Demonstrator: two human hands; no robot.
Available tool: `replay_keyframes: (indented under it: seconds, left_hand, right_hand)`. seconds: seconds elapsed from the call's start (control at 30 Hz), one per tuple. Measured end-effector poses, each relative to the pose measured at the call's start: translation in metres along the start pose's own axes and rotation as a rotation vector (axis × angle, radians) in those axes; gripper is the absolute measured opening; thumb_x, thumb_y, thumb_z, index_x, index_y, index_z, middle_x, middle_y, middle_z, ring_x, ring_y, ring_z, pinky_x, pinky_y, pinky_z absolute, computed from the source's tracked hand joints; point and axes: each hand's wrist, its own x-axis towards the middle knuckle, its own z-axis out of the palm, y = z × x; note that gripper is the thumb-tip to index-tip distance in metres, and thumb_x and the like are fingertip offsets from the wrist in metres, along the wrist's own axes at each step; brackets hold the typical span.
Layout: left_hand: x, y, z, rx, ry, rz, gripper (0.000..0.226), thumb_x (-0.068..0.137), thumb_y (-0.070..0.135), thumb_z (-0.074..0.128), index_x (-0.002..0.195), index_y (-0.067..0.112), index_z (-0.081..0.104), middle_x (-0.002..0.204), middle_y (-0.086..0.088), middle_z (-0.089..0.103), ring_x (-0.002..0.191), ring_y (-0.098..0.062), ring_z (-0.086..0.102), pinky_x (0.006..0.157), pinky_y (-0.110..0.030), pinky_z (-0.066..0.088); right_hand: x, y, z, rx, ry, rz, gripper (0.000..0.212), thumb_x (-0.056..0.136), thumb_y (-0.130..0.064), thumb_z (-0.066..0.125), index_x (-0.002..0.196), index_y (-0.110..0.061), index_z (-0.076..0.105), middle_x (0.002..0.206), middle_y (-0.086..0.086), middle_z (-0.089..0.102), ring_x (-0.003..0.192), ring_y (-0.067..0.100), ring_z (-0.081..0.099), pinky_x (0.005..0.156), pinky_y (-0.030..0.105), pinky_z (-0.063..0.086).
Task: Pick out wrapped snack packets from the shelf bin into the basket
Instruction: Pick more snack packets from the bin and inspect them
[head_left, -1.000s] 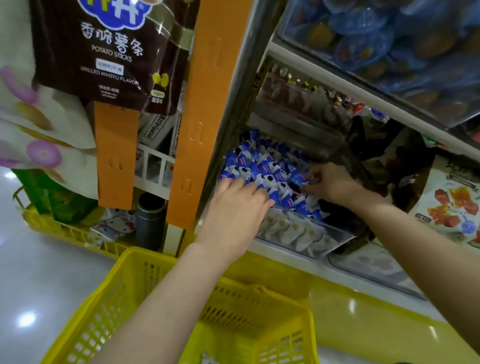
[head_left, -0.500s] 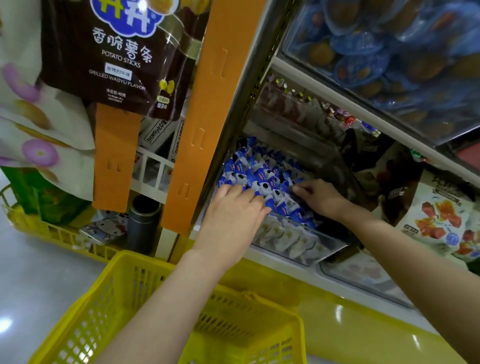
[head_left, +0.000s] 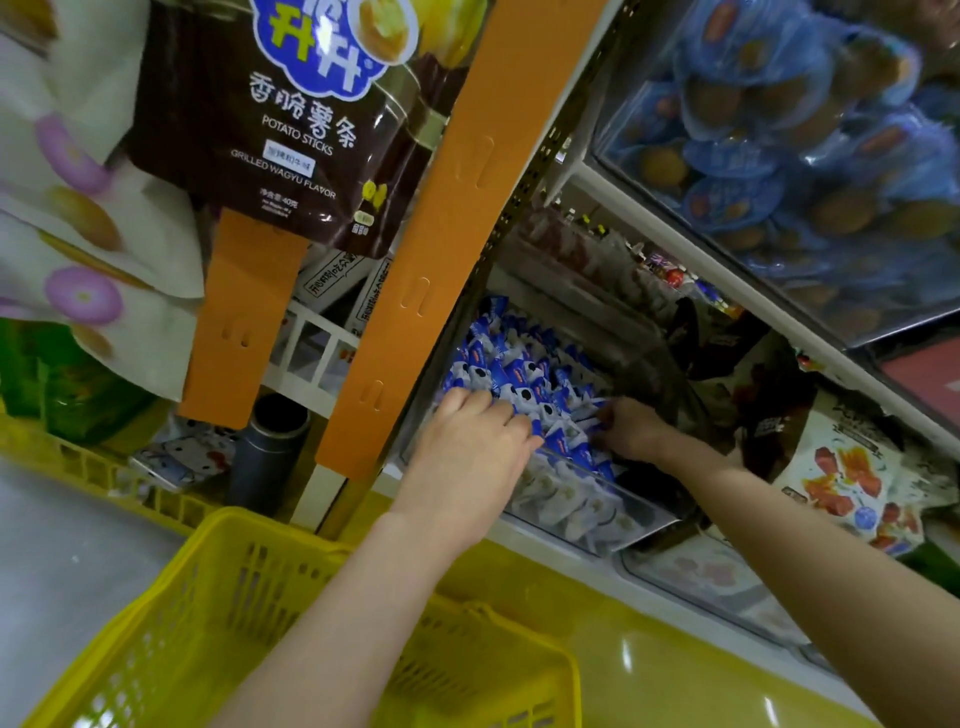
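Note:
A clear plastic shelf bin (head_left: 623, 525) holds a heap of small blue-and-white wrapped snack packets (head_left: 511, 366). My left hand (head_left: 478, 447) lies palm down on the near left part of the heap, fingers curled over packets. My right hand (head_left: 628, 431) reaches in from the right, its fingers closed around several packets at the heap's near right side. Below my left forearm hangs the yellow plastic basket (head_left: 171, 634); its inside is mostly hidden by my arm.
An orange shelf upright (head_left: 447, 223) stands just left of the bin. A brown potato-sticks bag (head_left: 291, 119) hangs above left. Dark and white snack bags (head_left: 841, 467) crowd the shelf to the right. Blue-wrapped cakes (head_left: 779, 156) fill the upper shelf. A yellow counter edge (head_left: 675, 675) runs below.
My right hand has slid down and left into the packets and closed on them. My left hand has stayed on the heap. The view has shifted closer to the shelf.

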Motion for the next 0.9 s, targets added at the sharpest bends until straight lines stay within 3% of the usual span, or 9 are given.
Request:
replay_keyframes:
  seconds: [0.1,0.23,0.4,0.47,0.6,0.73,0.83,0.9]
  left_hand:
    - [0.000,0.000,0.000,-0.013,0.019,0.010,0.037,0.100,0.034,0.030,0.105,0.018,0.063,0.104,0.000,0.065,0.100,-0.020,0.054,0.094,-0.036,0.032]
    - [-0.001,0.001,0.000,-0.011,0.031,0.012,0.038,0.100,0.035,0.030,0.106,0.018,0.064,0.104,0.001,0.066,0.101,-0.019,0.055,0.095,-0.035,0.033]
    - [-0.002,0.002,-0.005,-0.019,-0.020,0.003,0.039,0.100,0.034,0.024,0.117,0.021,0.057,0.115,0.004,0.061,0.111,-0.017,0.048,0.099,-0.032,0.025]
    - [-0.006,0.004,-0.007,-0.101,0.003,-0.018,0.036,0.101,0.032,0.027,0.120,0.021,0.055,0.119,0.003,0.057,0.114,-0.016,0.045,0.101,-0.029,0.023]
    - [-0.023,0.018,-0.013,-0.395,0.121,-0.125,0.029,0.098,0.025,0.034,0.112,0.020,0.059,0.106,0.010,0.051,0.102,-0.005,0.043,0.088,-0.019,0.032]
    - [-0.039,0.031,-0.018,-0.675,0.179,-0.274,0.019,0.098,0.023,0.039,0.093,0.023,0.058,0.090,0.010,0.056,0.087,-0.007,0.051,0.072,-0.011,0.036]
    - [-0.049,0.039,-0.019,-1.147,-0.017,-0.551,0.023,0.095,0.038,0.039,0.089,0.028,0.059,0.084,0.017,0.066,0.085,0.001,0.059,0.074,-0.012,0.042]
    - [-0.056,0.042,-0.012,-1.296,-0.120,-0.678,0.029,0.092,0.040,0.045,0.089,0.016,0.060,0.086,0.009,0.067,0.084,-0.008,0.061,0.075,-0.023,0.044]
  right_hand:
    - [0.000,0.001,0.004,0.109,0.101,0.035,0.037,0.082,-0.020,0.069,0.114,-0.006,0.056,0.109,0.011,0.059,0.091,0.019,0.056,0.070,0.025,0.042]
    - [-0.014,-0.001,-0.004,0.215,0.184,0.042,0.032,0.080,-0.012,0.069,0.110,-0.006,0.060,0.092,0.008,0.060,0.080,0.018,0.056,0.068,0.029,0.047]
    - [-0.055,-0.003,-0.024,0.157,0.619,-0.266,0.033,0.085,-0.015,0.063,0.117,-0.012,0.055,0.109,0.010,0.063,0.094,0.024,0.061,0.077,0.034,0.051]
    - [-0.077,-0.009,-0.029,0.374,0.662,-0.367,0.031,0.083,-0.015,0.065,0.113,-0.015,0.057,0.106,0.006,0.064,0.094,0.019,0.061,0.082,0.034,0.052]
    - [-0.127,-0.017,-0.017,0.768,0.717,-0.595,0.023,0.080,-0.013,0.068,0.097,-0.023,0.056,0.087,-0.009,0.061,0.077,0.002,0.057,0.070,0.013,0.048]
    - [-0.156,-0.012,0.017,1.047,0.574,-0.599,0.018,0.079,-0.012,0.071,0.086,-0.020,0.057,0.079,-0.010,0.061,0.070,-0.002,0.053,0.064,0.010,0.043]
    - [-0.163,-0.005,0.043,1.100,0.448,-0.630,0.020,0.077,-0.008,0.072,0.081,-0.020,0.056,0.071,-0.012,0.057,0.065,-0.003,0.052,0.063,0.009,0.041]
    - [-0.163,-0.002,0.059,1.159,0.309,-0.611,0.019,0.077,-0.005,0.071,0.087,-0.015,0.060,0.077,-0.005,0.063,0.069,0.001,0.056,0.068,0.015,0.047]
